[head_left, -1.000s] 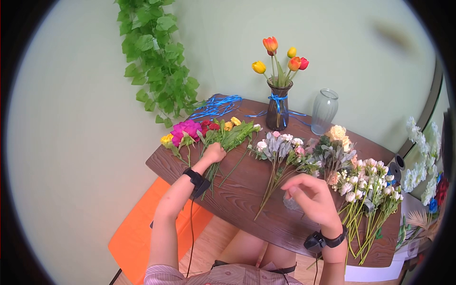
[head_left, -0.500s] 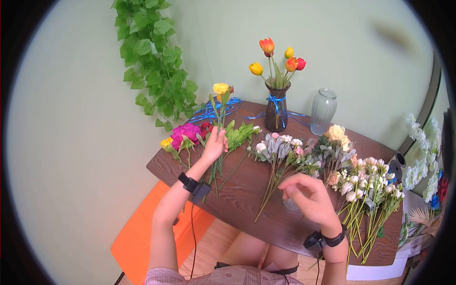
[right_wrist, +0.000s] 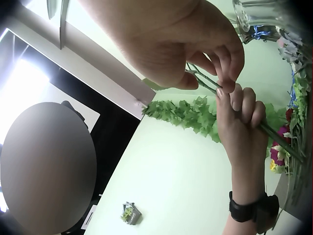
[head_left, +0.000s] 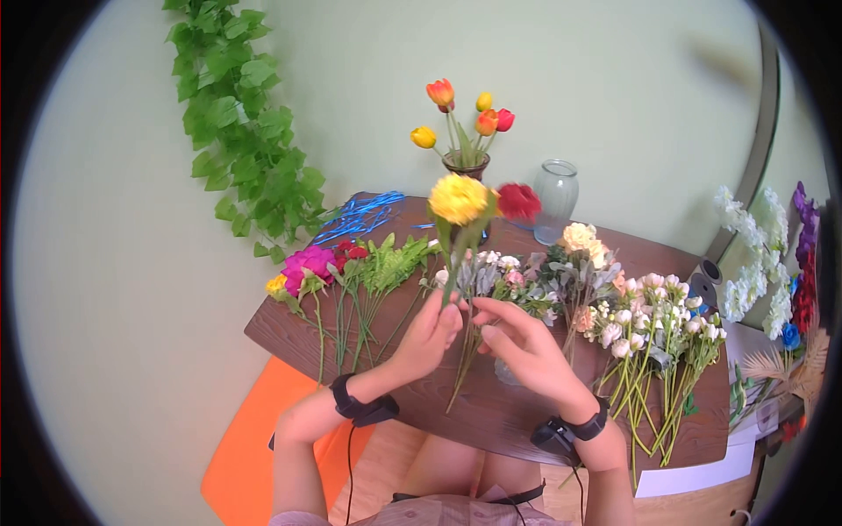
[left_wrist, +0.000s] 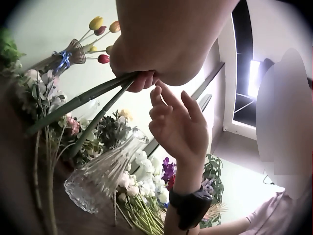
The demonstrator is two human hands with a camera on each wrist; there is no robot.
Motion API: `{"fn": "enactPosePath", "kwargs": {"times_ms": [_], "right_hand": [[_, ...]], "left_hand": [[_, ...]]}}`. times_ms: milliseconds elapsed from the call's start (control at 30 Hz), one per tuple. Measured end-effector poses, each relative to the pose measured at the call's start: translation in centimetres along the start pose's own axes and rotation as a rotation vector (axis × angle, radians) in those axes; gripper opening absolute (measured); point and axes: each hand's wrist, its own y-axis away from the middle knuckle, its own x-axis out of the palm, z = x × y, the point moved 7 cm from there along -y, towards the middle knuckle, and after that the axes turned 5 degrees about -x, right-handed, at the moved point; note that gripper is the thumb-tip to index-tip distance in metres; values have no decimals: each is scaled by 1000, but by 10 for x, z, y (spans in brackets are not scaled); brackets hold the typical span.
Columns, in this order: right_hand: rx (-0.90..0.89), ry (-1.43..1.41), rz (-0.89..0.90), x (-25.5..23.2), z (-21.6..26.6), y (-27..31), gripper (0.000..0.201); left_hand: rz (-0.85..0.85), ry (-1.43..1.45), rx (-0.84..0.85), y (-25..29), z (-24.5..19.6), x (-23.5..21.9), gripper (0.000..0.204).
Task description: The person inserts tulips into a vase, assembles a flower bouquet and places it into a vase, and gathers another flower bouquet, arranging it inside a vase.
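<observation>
My left hand [head_left: 430, 337] grips the green stems [left_wrist: 80, 102] of a few flowers, raised over the middle of the table [head_left: 399, 399]. A yellow flower [head_left: 459, 199] and a dark red flower [head_left: 519, 202] top them, both blurred. Close beside it, my right hand [head_left: 531, 355] has loosely bent fingers, its fingertips right at the stems below the blooms. In the right wrist view the stems [right_wrist: 208, 83] pass near its thumb and fingertips. Beneath the hands, a clear ribbed glass vase [left_wrist: 100, 176] shows in the left wrist view, mostly hidden by my right hand in the head view.
Tulips [head_left: 440, 92] fill a dark vase at the back, beside a clear glass vase [head_left: 555, 202]. Blue ribbon [head_left: 361, 216] lies back left, near a magenta flower [head_left: 309, 266] and green fern leaves [head_left: 395, 263]. White flowers [head_left: 653, 326] and cream flowers [head_left: 581, 238] lie right.
My left hand has lifted the yellow and red flowers from the left pile and brought them right, to my right hand. The right hand stays loosely bent; the head view has shifted.
</observation>
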Motion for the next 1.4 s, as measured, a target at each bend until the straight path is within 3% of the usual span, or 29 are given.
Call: {"fn": "enactPosePath", "kwargs": {"times_ms": [167,233,300,500,700,800,900,967,1000,1033,1133,1300,1333,1400], "right_hand": [[-108,131,-53,-11,-8,-4,32],[-155,208,-76,-11,-2,-4,23],[-200,295,-85,-12,2,-4,19],[-94,144,-162,-19,-19,-7,13],[-228,180,-236,-19,6,-3,12],[-224,224,-145,-14,6,-3,11],[-253,77,-130,-10,12,-2,12],[-69,-45,-195,-14,6,-1,12],[-68,-2,-200,-17,5,-1,13],[-67,-5,-192,-17,6,-1,13],[-92,-64,-200,-16,15,0,16],[-20,-86,-162,-11,12,2,13],[-21,-97,-156,-10,13,1,12],[-31,-127,-144,-8,10,2,12]], "left_hand": [[-39,-355,98,8,-1,22,22],[-25,-409,54,8,2,25,23],[-19,-463,171,8,1,27,28],[41,-467,117,10,-3,31,32],[135,-141,0,8,11,35,35],[177,-132,18,11,0,48,34],[239,-173,-45,11,-4,45,36],[251,-483,216,15,-30,48,42],[279,-555,96,14,-24,38,45],[231,-583,191,14,-35,28,34],[113,-648,-77,0,-16,-39,31],[-437,-1312,-293,-4,36,-199,34],[-443,-1315,-294,-4,44,-212,34],[-509,-1473,-489,3,59,-236,42]]}}
